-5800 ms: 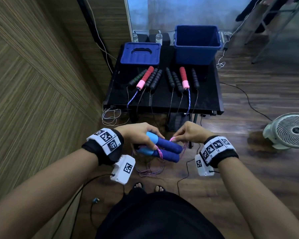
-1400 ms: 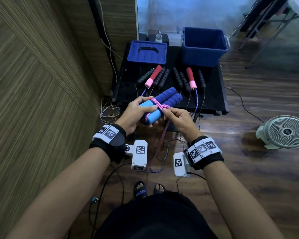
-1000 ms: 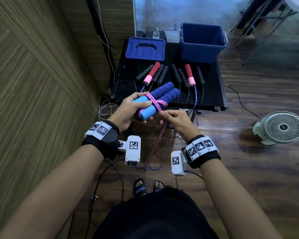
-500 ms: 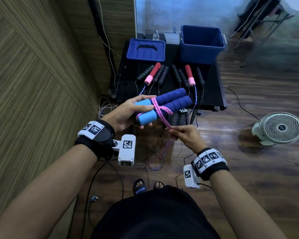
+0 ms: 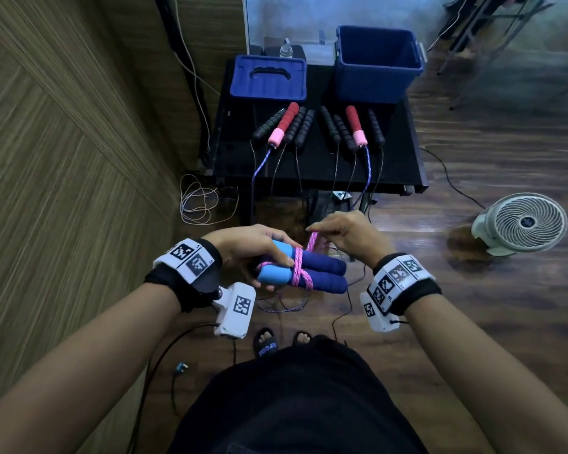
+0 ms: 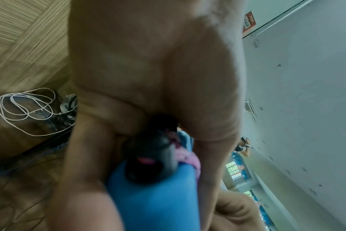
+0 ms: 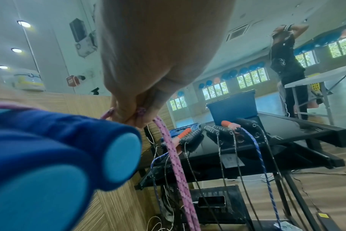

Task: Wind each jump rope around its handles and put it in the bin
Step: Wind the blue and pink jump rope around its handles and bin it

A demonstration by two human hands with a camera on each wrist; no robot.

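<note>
Blue jump-rope handles [image 5: 304, 272]: pair, foam, side by side, level, held in the air in front of the body, near the front edge of the bench [image 5: 315, 165]. Pink rope [image 5: 298, 269]: a few crossing turns bound round both handles near their light-blue ends; free length led up to the far side, remainder hanging in loose loops toward the floor. Left hand [image 5: 253, 247]: fingers and thumb curled round the light-blue ends, clamping the pair together. Right hand [image 5: 348, 235]: fingertips pinching the pink rope just beyond the handles, strand raised, apparently mid-turn. Step in hand, by judgement: winding, early to middle; much rope left to take up. Advice for the step: tension steady; each new turn laid just beside the last, not piled on the crossing; handles kept parallel under the left thumb; slack fed through the right fingertips in short lengths to avoid tangles with the floor cables; tail tucked under a final turn before release. Blue bin [image 5: 377, 65]: open, at the far right of the bench, nothing visible inside from this angle. Blue lid [image 5: 268, 77]: flat, at the far left. Other jump ropes [image 5: 318, 129]: black pairs and one red-and-pink pair, unwound, handles in two groups on the bench, cords hanging over the front edge. White fan [image 5: 522, 224]: on the floor, well apart to the right.
</note>
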